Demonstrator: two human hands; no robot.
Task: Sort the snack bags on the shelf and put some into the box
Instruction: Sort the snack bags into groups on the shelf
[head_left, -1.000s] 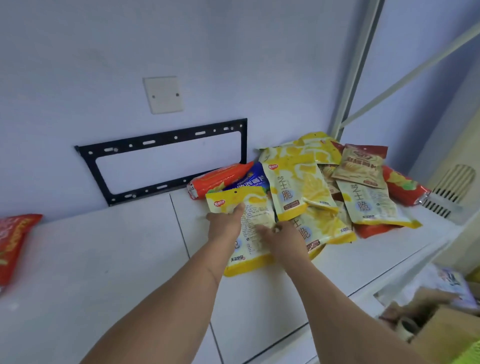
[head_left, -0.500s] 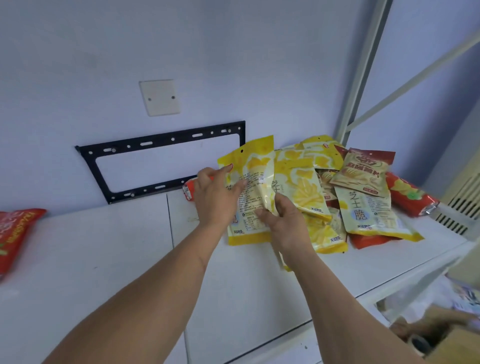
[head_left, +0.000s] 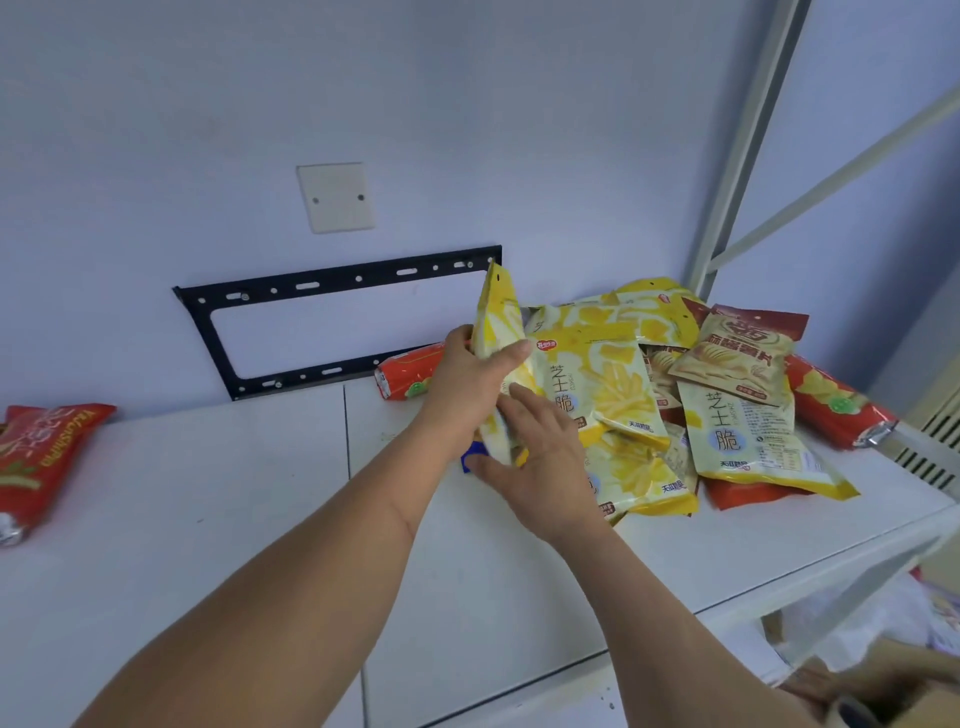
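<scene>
White shelf (head_left: 208, 519) at frame bottom. Mid-frame, the right hand (head_left: 540, 467), fingers loosely spread, touches the lower end of an upright yellow crinkly snack bag (head_left: 498, 332); left hand (head_left: 467, 384) clamps its middle. Behind right, a bag pile (head_left: 675, 395).

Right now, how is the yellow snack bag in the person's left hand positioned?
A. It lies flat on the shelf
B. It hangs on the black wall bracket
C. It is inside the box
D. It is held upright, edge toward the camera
D: the left hand grips the yellow snack bag upright above the shelf, with its narrow edge facing the camera.
</scene>
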